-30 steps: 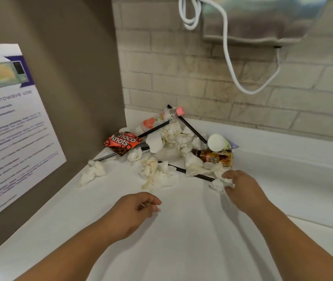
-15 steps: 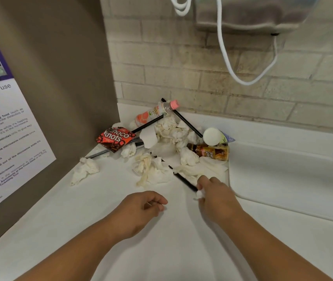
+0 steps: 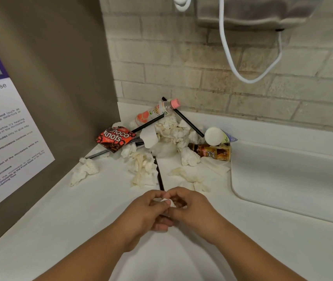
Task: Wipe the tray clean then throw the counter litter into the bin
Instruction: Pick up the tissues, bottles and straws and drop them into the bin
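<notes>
Hands meet at lower centre: the left hand (image 3: 147,211) and right hand (image 3: 194,207) both pinch one small tissue wad (image 3: 167,201) with curled fingers, just above the white surface (image 3: 60,230). A white tray (image 3: 283,179) lies at the right of the frame. At upper centre, against the brick wall (image 3: 202,78), sits the litter: crumpled tissues (image 3: 169,128), a Choco Knots packet (image 3: 115,138), a pink-capped bottle (image 3: 155,114), a brown bottle (image 3: 212,152) and a black straw (image 3: 159,175) whose near end reaches the hands.

White counter (image 3: 60,220): crumpled tissues (image 3: 143,171), black straw (image 3: 159,177), snack wrapper (image 3: 115,138), brown bottle (image 3: 212,152).
</notes>
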Tool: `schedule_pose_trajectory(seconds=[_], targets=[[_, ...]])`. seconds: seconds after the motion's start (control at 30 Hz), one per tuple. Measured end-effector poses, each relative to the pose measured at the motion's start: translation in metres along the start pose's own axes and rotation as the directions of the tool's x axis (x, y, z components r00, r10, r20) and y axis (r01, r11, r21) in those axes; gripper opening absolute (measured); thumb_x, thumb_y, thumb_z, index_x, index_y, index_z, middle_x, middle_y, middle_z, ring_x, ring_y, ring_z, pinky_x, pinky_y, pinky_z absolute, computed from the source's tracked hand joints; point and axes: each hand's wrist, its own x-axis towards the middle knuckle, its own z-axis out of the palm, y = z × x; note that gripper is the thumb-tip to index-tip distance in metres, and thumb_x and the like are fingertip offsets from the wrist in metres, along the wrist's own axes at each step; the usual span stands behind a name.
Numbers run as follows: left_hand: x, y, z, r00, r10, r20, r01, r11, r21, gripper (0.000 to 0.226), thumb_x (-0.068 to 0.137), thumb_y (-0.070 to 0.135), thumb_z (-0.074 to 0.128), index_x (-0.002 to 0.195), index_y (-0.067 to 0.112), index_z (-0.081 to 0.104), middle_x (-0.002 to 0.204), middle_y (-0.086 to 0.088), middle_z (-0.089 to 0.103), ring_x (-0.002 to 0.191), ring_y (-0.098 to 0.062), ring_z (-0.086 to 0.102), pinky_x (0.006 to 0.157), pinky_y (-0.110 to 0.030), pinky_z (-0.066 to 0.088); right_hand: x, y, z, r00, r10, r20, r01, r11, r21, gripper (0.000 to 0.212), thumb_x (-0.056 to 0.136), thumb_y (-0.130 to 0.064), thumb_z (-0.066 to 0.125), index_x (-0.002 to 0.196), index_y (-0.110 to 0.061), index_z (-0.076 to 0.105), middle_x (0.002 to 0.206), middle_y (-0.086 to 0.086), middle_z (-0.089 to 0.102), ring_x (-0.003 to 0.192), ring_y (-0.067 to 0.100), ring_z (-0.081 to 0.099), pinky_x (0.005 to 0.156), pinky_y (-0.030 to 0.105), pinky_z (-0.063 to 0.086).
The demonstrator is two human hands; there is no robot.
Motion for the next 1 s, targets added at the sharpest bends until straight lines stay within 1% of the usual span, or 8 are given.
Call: schedule_pose_trajectory(seconds=[0.1, 0.23, 0.4, 0.5, 0.6, 0.83, 0.93, 1.0], targets=[[0.000, -0.001, -0.007, 0.995, 0.019, -0.102, -0.019, 1.000, -0.004, 0.017, 0.093, 0.011, 0.056, 0.109, 0.010, 0.060, 0.095, -0.018, 0.069, 0.077, -0.027, 0.066, 0.080, -0.039, 0.056, 0.005, -0.001, -0.007, 0.998, -0.035, 0.060, 0.042, 0.993, -0.109, 0.028, 0.079, -0.020, 0.066, 0.098, -0.041, 0.068, 0.101, -0.008, 0.065, 0.090, 0.003, 0.058, 0.083, 0.019, 0.048], [0.003, -0.001, -0.016, 0.969, 0.063, -0.241, -0.014, 0.979, 0.202, 0.019, 0.089, 0.006, 0.050, 0.095, 0.019, 0.062, 0.096, -0.011, 0.067, 0.069, -0.016, 0.060, 0.061, -0.024, 0.049, 0.023, 0.006, -0.026, 0.977, -0.160, -0.141, 0.093, 0.914, -0.395, 0.024, 0.085, -0.024, 0.065, 0.107, -0.032, 0.065, 0.113, -0.011, 0.052, 0.103, 0.007, 0.048, 0.086, 0.014, 0.035], [0.012, 0.010, -0.019, 0.933, 0.149, -0.328, -0.021, 0.931, 0.365, 0.014, 0.089, 0.016, 0.051, 0.076, 0.020, 0.052, 0.077, 0.002, 0.055, 0.061, -0.013, 0.045, 0.054, -0.025, 0.033, 0.038, 0.019, -0.043, 0.973, -0.013, -0.231, -0.154, 0.708, -0.689, 0.062, 0.086, -0.053, 0.055, 0.140, -0.029, 0.037, 0.142, -0.003, 0.030, 0.130, 0.021, 0.026, 0.106, 0.034, 0.035], [0.020, 0.017, -0.015, 0.936, 0.207, -0.287, -0.048, 0.878, 0.477, 0.007, 0.089, 0.026, 0.058, 0.085, 0.022, 0.054, 0.089, 0.002, 0.059, 0.073, -0.012, 0.052, 0.059, -0.024, 0.037, 0.039, 0.023, -0.041, 0.981, 0.083, -0.177, -0.190, 0.633, -0.751, 0.081, 0.082, -0.067, 0.049, 0.148, -0.031, 0.018, 0.153, -0.004, 0.019, 0.138, 0.023, 0.018, 0.108, 0.040, 0.032], [0.029, 0.018, -0.011, 0.950, 0.219, -0.222, -0.072, 0.847, 0.527, 0.008, 0.090, 0.025, 0.057, 0.098, 0.026, 0.056, 0.091, 0.004, 0.056, 0.070, -0.009, 0.050, 0.059, -0.021, 0.037, 0.036, 0.025, -0.033, 0.982, 0.076, -0.171, -0.183, 0.585, -0.791, 0.084, 0.077, -0.071, 0.052, 0.145, -0.031, 0.022, 0.143, -0.005, 0.035, 0.131, 0.022, 0.030, 0.101, 0.040, 0.039], [0.037, 0.009, -0.004, 0.964, 0.194, -0.180, -0.052, 0.806, 0.589, 0.023, 0.090, 0.020, 0.053, 0.112, 0.025, 0.054, 0.103, 0.007, 0.058, 0.079, -0.009, 0.052, 0.061, -0.018, 0.039, 0.026, 0.015, -0.018, 0.990, 0.059, -0.130, -0.128, 0.768, -0.627, 0.055, 0.084, -0.016, 0.056, 0.135, -0.026, 0.037, 0.119, 0.000, 0.050, 0.109, 0.019, 0.050, 0.087, 0.028, 0.045], [0.036, 0.004, -0.003, 0.967, 0.145, -0.211, -0.019, 0.862, 0.506, 0.024, 0.088, 0.017, 0.053, 0.110, 0.025, 0.054, 0.106, 0.002, 0.059, 0.077, -0.010, 0.053, 0.063, -0.019, 0.040, 0.021, 0.017, -0.015, 0.986, 0.076, -0.145, -0.140, 0.852, -0.504, 0.054, 0.082, -0.006, 0.053, 0.131, -0.027, 0.042, 0.105, -0.003, 0.053, 0.097, 0.017, 0.054, 0.078, 0.021, 0.042], [0.035, 0.005, -0.003, 0.959, 0.209, -0.189, -0.069, 0.825, 0.561, 0.032, 0.088, 0.013, 0.051, 0.116, 0.027, 0.049, 0.111, 0.003, 0.056, 0.081, -0.009, 0.051, 0.066, -0.019, 0.039, 0.017, 0.019, -0.016, 0.986, 0.099, -0.133, -0.147, 0.893, -0.426, 0.051, 0.082, -0.006, 0.054, 0.126, -0.028, 0.043, 0.102, -0.003, 0.054, 0.089, 0.015, 0.054, 0.072, 0.019, 0.041]])
